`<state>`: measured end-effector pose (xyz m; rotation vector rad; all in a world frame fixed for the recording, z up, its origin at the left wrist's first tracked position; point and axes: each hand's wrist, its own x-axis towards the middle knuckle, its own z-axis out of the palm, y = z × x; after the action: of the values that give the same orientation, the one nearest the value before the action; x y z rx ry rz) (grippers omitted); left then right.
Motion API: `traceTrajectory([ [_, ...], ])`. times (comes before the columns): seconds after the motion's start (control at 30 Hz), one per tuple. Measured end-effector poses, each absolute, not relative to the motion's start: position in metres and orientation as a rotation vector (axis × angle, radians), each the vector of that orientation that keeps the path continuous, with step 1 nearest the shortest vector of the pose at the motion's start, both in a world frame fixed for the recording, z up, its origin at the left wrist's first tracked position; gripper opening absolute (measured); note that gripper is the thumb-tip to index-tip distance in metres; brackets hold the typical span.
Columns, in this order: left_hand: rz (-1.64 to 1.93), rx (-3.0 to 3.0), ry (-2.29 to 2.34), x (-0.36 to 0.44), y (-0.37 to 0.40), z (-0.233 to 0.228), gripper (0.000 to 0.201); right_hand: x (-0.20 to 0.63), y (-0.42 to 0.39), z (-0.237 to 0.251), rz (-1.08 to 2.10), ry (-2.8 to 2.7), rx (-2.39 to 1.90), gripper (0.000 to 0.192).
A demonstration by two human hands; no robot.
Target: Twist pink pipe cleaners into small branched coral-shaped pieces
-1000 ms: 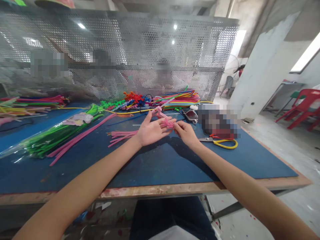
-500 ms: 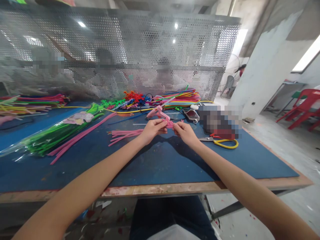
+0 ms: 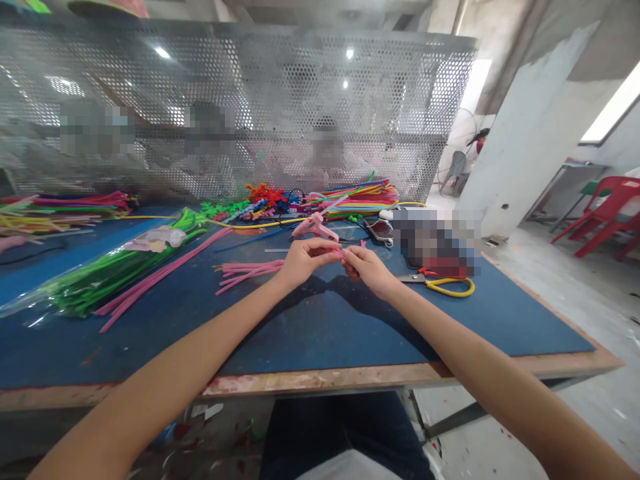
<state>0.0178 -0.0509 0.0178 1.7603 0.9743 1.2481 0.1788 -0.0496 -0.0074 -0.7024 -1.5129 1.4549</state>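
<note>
Both hands meet over the middle of the blue table mat, pinching a small pink pipe cleaner piece between them. My left hand grips it from the left, thumb and fingers closed. From the right, my right hand holds its other side with curled fingers. Much of the piece is hidden by the fingertips. Just behind the hands lies a pink glue gun. Cut pink pipe cleaners lie to the left of my left hand. Scissors with yellow handles rest right of my right hand.
A plastic bag of green pipe cleaners lies left, beside long pink stems. Multicoloured pipe cleaners are heaped at the back before a perforated metal screen. People sit behind it. A yellow cable crosses the mat. Red chairs stand right.
My hands have drawn closer together, and the right fingers have curled more tightly around the pink piece. Less of it shows now. The camera view has shifted slightly.
</note>
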Motion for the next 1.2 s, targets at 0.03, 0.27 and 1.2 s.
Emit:
traceTrajectory([
  [0.03,1.26,1.731,0.986,0.018,-0.051,0.018,0.028,0.179,-0.05,-0.007,1.44,-1.517,-0.71,0.037],
  [0.27,1.385,1.636,1.064,0.019,-0.047,0.016,0.029,0.176,-0.058,-0.003,1.457,-1.429,-0.713,0.035],
  [1.2,1.296,1.763,1.083,0.035,-0.066,0.01,0.032,0.17,-0.055,-0.009,1.013,-1.423,-0.876,0.03],
])
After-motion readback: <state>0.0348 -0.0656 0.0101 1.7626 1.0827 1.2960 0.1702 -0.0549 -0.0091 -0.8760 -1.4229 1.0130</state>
